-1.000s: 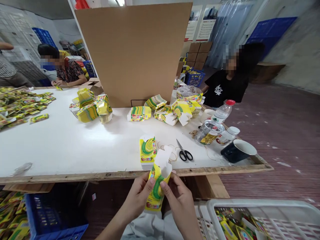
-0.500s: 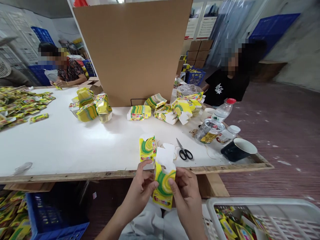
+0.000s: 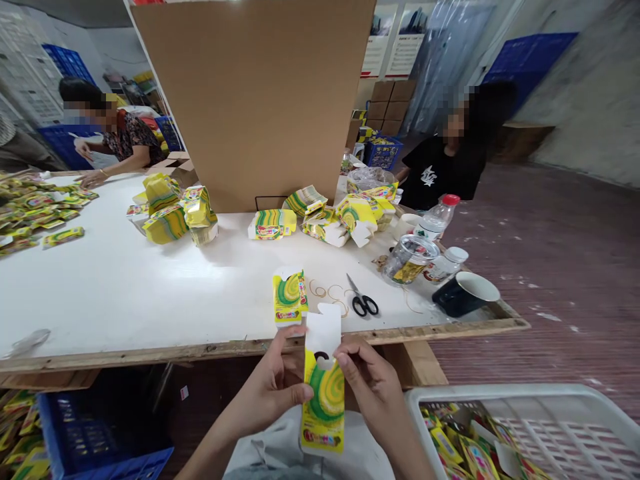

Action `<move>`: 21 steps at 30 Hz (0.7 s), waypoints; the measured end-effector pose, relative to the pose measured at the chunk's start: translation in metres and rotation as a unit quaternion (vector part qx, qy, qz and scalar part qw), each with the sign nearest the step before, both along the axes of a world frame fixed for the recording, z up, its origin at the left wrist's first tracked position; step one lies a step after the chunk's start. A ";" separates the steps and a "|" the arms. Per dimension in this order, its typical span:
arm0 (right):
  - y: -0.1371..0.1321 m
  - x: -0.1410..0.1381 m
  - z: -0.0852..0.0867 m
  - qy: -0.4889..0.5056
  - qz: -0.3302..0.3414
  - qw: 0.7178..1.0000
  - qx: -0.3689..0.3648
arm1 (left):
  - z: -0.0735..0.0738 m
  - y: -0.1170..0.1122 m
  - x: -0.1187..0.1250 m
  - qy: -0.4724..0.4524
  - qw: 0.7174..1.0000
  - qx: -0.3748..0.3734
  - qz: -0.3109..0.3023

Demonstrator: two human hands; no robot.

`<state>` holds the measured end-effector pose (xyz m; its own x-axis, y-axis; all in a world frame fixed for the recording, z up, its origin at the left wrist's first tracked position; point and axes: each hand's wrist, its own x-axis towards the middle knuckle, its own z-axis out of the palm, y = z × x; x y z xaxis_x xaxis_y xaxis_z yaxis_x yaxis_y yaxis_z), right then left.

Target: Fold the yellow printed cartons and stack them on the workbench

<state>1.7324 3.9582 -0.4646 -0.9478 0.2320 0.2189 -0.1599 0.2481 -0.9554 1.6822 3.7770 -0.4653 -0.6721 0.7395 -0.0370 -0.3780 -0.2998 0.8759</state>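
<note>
Between my two hands, above my lap, is a small yellow and green carton [image 3: 324,407] with its white top flap standing up. My left hand [image 3: 280,380] grips its left edge, the thumb on the printed front. On the other side my right hand [image 3: 367,373] pinches the upper right edge near the opening. Just beyond, at the table's front edge, lies a stack of flat cartons [image 3: 289,298] with the same print. Several rubber bands [image 3: 336,292] and black-handled scissors [image 3: 364,303] lie to the right of that stack.
Bundled cartons [image 3: 273,225] line the table before a tall cardboard sheet [image 3: 250,100]. A dark mug [image 3: 465,297], jars and a bottle stand at right. A white basket [image 3: 550,400] and a blue crate [image 3: 105,427] flank me. Two people sit across the table.
The carton has come lower and more upright, its front now fully showing. My right hand has shifted up to its top edge. The person at far left has reached an arm onto the table.
</note>
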 end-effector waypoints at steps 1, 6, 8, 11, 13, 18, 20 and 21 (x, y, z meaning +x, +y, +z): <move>-0.001 -0.001 -0.003 0.007 -0.022 1.000 -0.010 | -0.001 0.000 0.000 0.005 1.000 -0.005 0.005; 0.005 -0.001 -0.004 0.042 -0.027 0.999 0.017 | -0.009 0.001 -0.004 0.066 0.995 -0.066 0.045; 0.009 0.000 0.002 0.047 -0.006 0.998 0.043 | -0.013 0.001 -0.005 0.114 0.983 -0.119 0.085; 0.009 0.000 0.007 -0.045 0.026 0.998 0.032 | -0.017 0.002 -0.005 0.162 0.967 -0.166 0.108; 0.007 -0.001 0.006 -0.103 0.029 0.994 0.024 | -0.015 0.001 -0.004 0.165 0.968 -0.159 0.100; 0.009 -0.003 0.005 -0.106 0.034 0.994 0.007 | -0.009 0.001 -0.002 0.140 0.979 -0.128 0.070; 0.012 -0.001 0.008 -0.104 0.056 0.993 -0.020 | -0.009 0.001 -0.003 0.127 0.981 -0.130 0.069; 0.013 -0.001 0.010 -0.096 0.062 0.993 -0.035 | -0.010 0.002 -0.004 0.124 0.980 -0.136 0.073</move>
